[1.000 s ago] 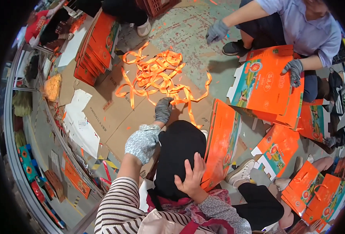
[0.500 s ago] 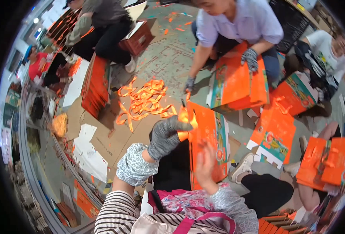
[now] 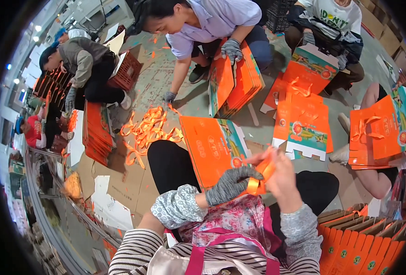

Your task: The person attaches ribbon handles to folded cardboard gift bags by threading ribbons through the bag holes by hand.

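Head cam, fisheye, looks steeply down at own lap, hands close, co-workers further ahead

A packing workshop floor: beyond the person's hands, several workers crouch on bare concrete (image 3: 166,78) folding flat orange cartons (image 3: 232,80). Left of the hands lies a heap of orange ribbon handles (image 3: 148,133), and to their right more folded cartons (image 3: 363,247) stand stacked.

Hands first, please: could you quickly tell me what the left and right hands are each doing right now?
Left hand: gloved, closed on the orange strap.
Right hand: bare, fingers closed on the same strap, beside the flat orange carton.
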Motion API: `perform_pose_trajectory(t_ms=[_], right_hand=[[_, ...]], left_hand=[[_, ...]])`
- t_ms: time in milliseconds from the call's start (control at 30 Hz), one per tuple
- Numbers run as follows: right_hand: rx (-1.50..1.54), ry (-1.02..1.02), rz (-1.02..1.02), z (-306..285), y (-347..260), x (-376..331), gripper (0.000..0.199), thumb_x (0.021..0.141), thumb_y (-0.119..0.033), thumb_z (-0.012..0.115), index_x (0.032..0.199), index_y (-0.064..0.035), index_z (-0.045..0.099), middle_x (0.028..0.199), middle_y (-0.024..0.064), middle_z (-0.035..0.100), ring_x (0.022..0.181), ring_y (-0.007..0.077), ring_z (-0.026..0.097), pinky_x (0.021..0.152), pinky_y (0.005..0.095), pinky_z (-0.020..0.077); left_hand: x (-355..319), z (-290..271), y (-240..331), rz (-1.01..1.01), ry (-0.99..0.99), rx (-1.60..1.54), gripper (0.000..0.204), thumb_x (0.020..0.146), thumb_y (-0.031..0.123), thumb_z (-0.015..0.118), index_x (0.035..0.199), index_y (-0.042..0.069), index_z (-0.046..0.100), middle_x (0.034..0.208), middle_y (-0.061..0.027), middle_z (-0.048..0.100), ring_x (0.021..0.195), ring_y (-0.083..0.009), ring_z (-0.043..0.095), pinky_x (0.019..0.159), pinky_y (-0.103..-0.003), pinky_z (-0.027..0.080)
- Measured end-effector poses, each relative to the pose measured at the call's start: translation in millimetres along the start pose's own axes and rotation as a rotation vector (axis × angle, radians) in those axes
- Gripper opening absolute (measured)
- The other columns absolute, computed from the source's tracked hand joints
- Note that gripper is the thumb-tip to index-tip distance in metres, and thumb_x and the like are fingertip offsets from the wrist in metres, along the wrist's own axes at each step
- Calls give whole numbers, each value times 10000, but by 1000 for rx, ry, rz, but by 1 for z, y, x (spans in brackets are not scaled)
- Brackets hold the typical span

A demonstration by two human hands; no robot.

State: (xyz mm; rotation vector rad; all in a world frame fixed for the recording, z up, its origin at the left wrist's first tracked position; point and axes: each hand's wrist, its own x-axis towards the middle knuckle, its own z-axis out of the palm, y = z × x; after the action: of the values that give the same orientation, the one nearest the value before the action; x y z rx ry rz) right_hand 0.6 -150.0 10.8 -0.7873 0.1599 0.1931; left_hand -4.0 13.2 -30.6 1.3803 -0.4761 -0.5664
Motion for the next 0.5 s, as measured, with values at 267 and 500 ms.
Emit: perform_pose_trajectory(t_ms=[267,500], right_hand=[[-201,62,-290,-61,-99,30,244,941,-234,422,1001,-19,521,542,-44,299,404,26,246,374,183,228],[-238,206,-180,-77,-74,48,192,944,-202,403,963,-33,493,539,-40,323,373,29,239,355,182,212]], left_hand=[[-6,-77,-74,-76,571,1083,581,759,198,639,1262,33,399,1289,-203,397,1206,-339,381,1000,-382,328],[-2,-131,-135,-864,565,1408,715,722,405,615,1270,2,394,1319,-270,336,1217,-395,344,999,-423,319]])
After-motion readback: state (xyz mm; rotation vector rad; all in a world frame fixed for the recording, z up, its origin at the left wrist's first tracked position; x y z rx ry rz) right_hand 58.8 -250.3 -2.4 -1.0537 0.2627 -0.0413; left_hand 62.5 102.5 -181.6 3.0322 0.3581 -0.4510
